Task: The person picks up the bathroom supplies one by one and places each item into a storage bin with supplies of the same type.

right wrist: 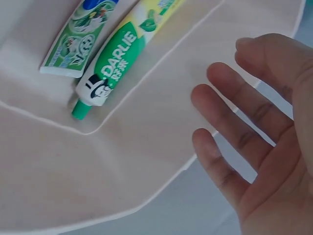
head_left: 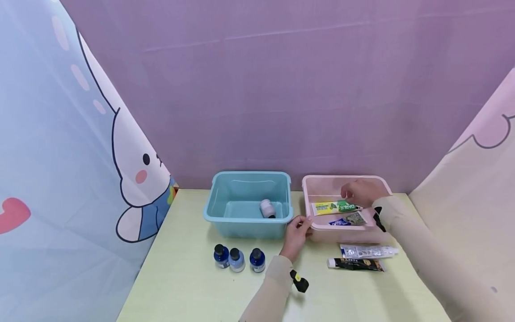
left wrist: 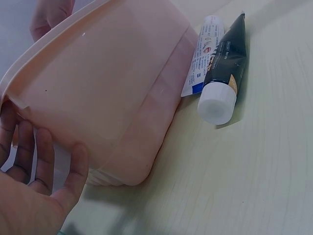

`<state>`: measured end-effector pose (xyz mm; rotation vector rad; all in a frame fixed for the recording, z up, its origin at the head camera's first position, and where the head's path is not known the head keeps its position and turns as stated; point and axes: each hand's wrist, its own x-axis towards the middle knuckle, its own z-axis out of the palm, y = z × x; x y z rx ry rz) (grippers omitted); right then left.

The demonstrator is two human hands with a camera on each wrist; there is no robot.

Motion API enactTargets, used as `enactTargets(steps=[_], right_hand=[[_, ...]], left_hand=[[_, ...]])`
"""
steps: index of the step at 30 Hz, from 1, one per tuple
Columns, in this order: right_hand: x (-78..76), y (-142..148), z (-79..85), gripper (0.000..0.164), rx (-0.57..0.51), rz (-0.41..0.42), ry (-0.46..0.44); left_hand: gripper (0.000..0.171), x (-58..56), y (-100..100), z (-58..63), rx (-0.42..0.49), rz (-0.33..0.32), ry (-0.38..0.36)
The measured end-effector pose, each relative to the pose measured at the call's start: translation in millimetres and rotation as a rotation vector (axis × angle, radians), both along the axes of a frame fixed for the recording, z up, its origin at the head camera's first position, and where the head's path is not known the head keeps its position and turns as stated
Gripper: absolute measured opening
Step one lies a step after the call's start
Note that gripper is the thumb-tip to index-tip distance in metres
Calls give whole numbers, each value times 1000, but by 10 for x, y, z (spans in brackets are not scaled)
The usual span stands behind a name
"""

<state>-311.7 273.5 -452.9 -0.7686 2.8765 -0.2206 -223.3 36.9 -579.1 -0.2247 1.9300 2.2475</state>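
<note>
My left hand (head_left: 295, 237) grips the front left corner of a pink plastic basin (left wrist: 98, 83), fingertips at its rim and outer wall. Above the inside of that basin hovers my right hand (right wrist: 264, 117), its fingers loosely bent with nothing between them. A yellow and green Darlie toothpaste tube (right wrist: 120, 56) lies on the basin floor, below the right hand. Beside it rests a smaller green and blue toothpaste tube (right wrist: 80, 36). In front of the basin, a white toothpaste tube (head_left: 368, 251) and a black toothpaste tube with a white cap (left wrist: 225, 68) lie side by side on the table.
A blue plastic basin (head_left: 247, 228) stands left of the pink one, with a pale bottle (head_left: 267, 208) lying inside. Before it stand two dark blue bottles (head_left: 257, 260) and a lighter blue bottle (head_left: 236, 260) on the pale table (head_left: 181, 290). Cloth curtains (head_left: 281, 89) enclose the table.
</note>
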Motion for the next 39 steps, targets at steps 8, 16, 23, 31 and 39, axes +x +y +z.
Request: enactTargets(steps=[8,16,23,31,39], right_hand=[[189,60,26,7,-73,-33,18],[506,142,-59,13,-234,-7,222],[764,183,-171,15,-330,-8,344],[1101,158,-256,24,-440,-61,448],[1366,110,-423,24,-477,-113,501]], left_hand=[[28,21,-10,7,18,5,3],[28,39,-27,-2,32,-3,2],[27,51,-34,0,38,-3,1],[35,80,-71,16,22,-15,-9],[27,91,-80,27,12,-7,-28]])
